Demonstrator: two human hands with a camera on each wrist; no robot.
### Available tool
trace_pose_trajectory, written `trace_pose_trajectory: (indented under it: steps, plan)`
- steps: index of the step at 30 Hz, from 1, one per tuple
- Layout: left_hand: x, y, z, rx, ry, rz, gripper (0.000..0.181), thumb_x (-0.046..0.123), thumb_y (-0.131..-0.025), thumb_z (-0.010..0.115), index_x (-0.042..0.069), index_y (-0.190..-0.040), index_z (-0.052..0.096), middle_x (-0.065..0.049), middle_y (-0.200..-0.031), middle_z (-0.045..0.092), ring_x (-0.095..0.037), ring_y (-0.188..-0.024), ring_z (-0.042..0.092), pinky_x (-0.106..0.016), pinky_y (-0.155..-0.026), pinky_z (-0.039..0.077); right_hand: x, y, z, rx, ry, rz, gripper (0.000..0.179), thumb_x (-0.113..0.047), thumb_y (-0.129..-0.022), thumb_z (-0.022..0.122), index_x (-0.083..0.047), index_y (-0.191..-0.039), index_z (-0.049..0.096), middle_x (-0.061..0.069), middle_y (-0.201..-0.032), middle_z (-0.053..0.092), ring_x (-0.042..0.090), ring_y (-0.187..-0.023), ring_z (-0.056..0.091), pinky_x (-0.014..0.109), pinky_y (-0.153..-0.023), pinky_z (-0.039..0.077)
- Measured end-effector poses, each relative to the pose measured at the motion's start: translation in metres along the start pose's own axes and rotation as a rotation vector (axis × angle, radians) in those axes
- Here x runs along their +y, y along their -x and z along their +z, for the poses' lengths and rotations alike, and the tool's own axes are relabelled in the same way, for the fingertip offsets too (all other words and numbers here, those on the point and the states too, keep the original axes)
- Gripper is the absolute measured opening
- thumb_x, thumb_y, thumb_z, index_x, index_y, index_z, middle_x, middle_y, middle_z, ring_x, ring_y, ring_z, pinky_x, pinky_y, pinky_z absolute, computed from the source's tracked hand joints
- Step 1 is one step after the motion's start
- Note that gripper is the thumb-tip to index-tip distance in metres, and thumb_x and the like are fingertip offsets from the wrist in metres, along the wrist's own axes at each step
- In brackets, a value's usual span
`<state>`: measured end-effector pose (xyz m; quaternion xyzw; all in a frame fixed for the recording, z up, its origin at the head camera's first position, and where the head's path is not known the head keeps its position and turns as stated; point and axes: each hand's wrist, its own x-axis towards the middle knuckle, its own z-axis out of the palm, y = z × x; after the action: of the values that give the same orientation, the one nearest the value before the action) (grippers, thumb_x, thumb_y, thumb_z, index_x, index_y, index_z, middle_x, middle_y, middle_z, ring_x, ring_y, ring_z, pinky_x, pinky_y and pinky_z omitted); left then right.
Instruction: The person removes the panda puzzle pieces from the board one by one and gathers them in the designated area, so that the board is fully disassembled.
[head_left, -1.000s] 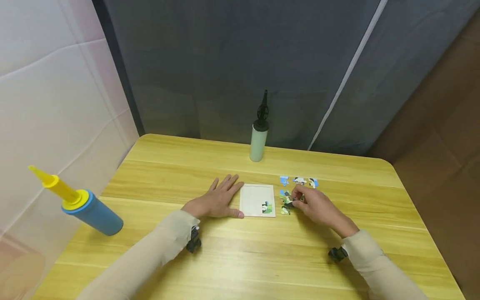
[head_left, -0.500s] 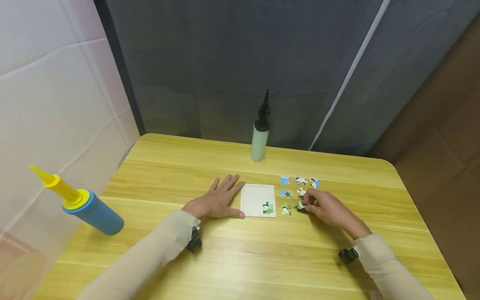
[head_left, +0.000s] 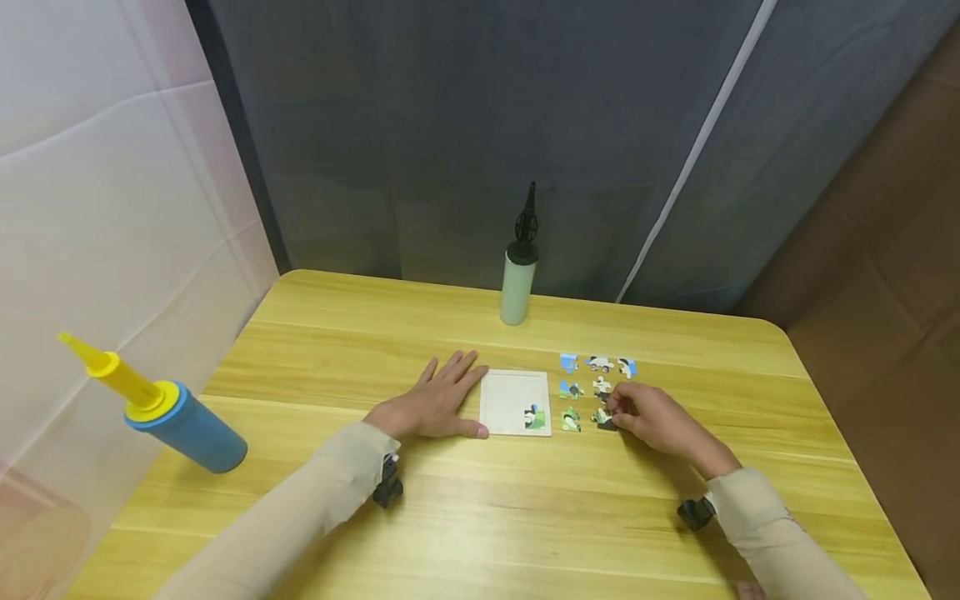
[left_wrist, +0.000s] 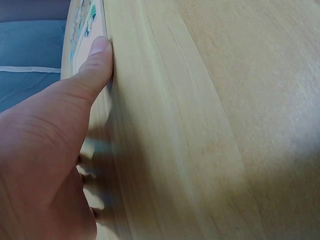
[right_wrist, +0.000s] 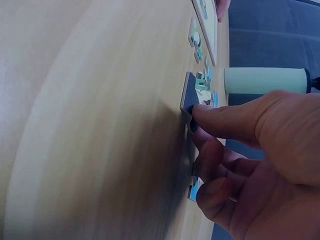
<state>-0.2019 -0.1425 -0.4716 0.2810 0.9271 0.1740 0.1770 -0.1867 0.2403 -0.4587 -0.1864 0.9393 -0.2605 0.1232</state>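
Note:
A square puzzle tray (head_left: pixel 506 400) lies on the table, with one panda-picture piece (head_left: pixel 535 417) in its lower right corner. My left hand (head_left: pixel 435 404) rests spread beside the tray, its thumb at the tray's left edge in the left wrist view. To the right of the tray, my right hand (head_left: pixel 656 421) pinches a dark-and-green puzzle piece (right_wrist: pixel 189 92) at the table surface between thumb and fingers. Several other jigsaw pieces lie around it in loose rows, among them a blue one (head_left: pixel 568 362) and a green one (head_left: pixel 571 419). The right fingers partly cover pieces behind them.
Behind the tray stands a pale green hand pump (head_left: pixel 516 287) with a black nozzle. A blue and yellow pump (head_left: pixel 198 433) stands at the table's left side. Dark cloth (head_left: pixel 450 142) hangs behind the wooden table (head_left: pixel 480 517).
My right hand has moved right with the dark puzzle piece, away from the column nearest the tray, and has stayed about there since half a second ago. The left hand has not moved.

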Motion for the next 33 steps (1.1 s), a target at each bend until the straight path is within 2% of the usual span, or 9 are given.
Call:
trace_pose_trajectory:
  steps: [5, 12, 21, 27, 33]
  plan:
    - [-0.001, -0.001, 0.000, 0.002, 0.006, 0.004, 0.106, 0.063, -0.096, 0.071, 0.011, -0.172, 0.019, -0.018, -0.181, 0.003, -0.041, -0.169, 0.000, -0.069, -0.134, 0.002, -0.001, -0.002, -0.001, 0.031, 0.030, -0.003, 0.005, -0.004, -0.099, 0.072, -0.008, -0.101, 0.069, 0.006, -0.098, 0.067, 0.014, -0.084, 0.055, 0.028, -0.072, 0.048]
    - [-0.002, -0.002, -0.001, 0.000, -0.001, -0.001, 0.107, 0.065, -0.095, 0.070, 0.012, -0.172, 0.018, -0.018, -0.182, 0.002, -0.041, -0.169, -0.001, -0.068, -0.134, 0.002, -0.007, -0.010, -0.009, 0.086, 0.055, -0.001, 0.005, -0.009, -0.100, 0.074, -0.008, -0.103, 0.070, 0.009, -0.105, 0.068, 0.017, -0.091, 0.062, 0.036, -0.078, 0.052]
    - [0.000, -0.001, -0.002, -0.004, 0.004, -0.004, 0.106, 0.064, -0.096, 0.070, 0.012, -0.172, 0.018, -0.017, -0.182, 0.001, -0.040, -0.169, -0.002, -0.067, -0.135, 0.001, -0.026, -0.020, -0.010, 0.057, 0.063, -0.055, 0.004, -0.007, -0.100, 0.072, -0.007, -0.104, 0.070, 0.008, -0.105, 0.067, 0.017, -0.087, 0.056, 0.034, -0.074, 0.048]
    - [-0.001, -0.002, -0.002, -0.004, -0.002, -0.010, 0.106, 0.065, -0.095, 0.070, 0.013, -0.172, 0.017, -0.017, -0.182, 0.001, -0.040, -0.169, -0.002, -0.067, -0.135, 0.001, -0.042, -0.028, -0.001, 0.030, 0.055, -0.105, 0.007, -0.007, -0.100, 0.073, -0.007, -0.106, 0.069, 0.009, -0.110, 0.069, 0.017, -0.088, 0.059, 0.034, -0.075, 0.051]
    - [-0.001, -0.002, -0.002, -0.001, 0.008, -0.004, 0.106, 0.064, -0.096, 0.070, 0.012, -0.172, 0.017, -0.017, -0.182, 0.001, -0.040, -0.169, -0.002, -0.067, -0.135, 0.000, -0.058, -0.035, 0.012, -0.008, 0.078, -0.145, 0.009, -0.009, -0.099, 0.075, -0.010, -0.106, 0.070, 0.005, -0.109, 0.069, 0.017, -0.093, 0.061, 0.036, -0.081, 0.054]
